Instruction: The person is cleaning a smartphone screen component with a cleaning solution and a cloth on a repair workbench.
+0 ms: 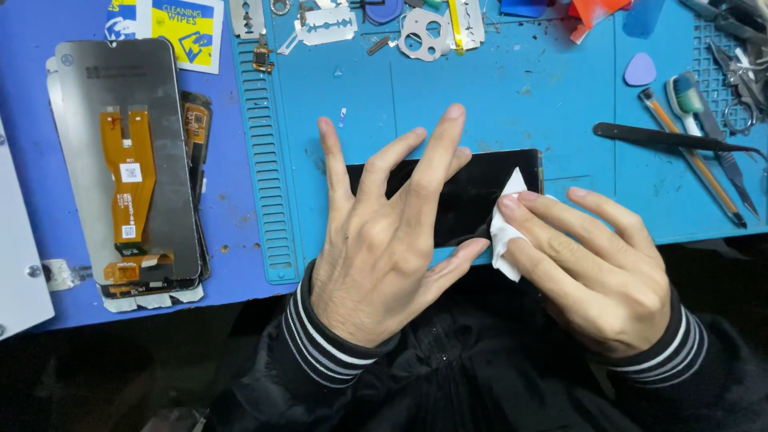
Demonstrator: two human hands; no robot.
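Observation:
A black phone screen [472, 192] lies flat on the blue work mat [496, 96] near its front edge. My left hand [384, 248] rests on the screen with fingers spread, pressing it down. My right hand [592, 264] pinches a small white wipe [506, 228] against the right part of the screen. Both wrists wear black sleeves with white striped cuffs.
A detached display panel [120, 160] with an orange flex cable lies face down at the left. Black tweezers [672, 138], a brush, a pencil-like tool and scissors sit at the right. Metal parts, a blue pick [640, 70] and a wipe packet [184, 28] line the back.

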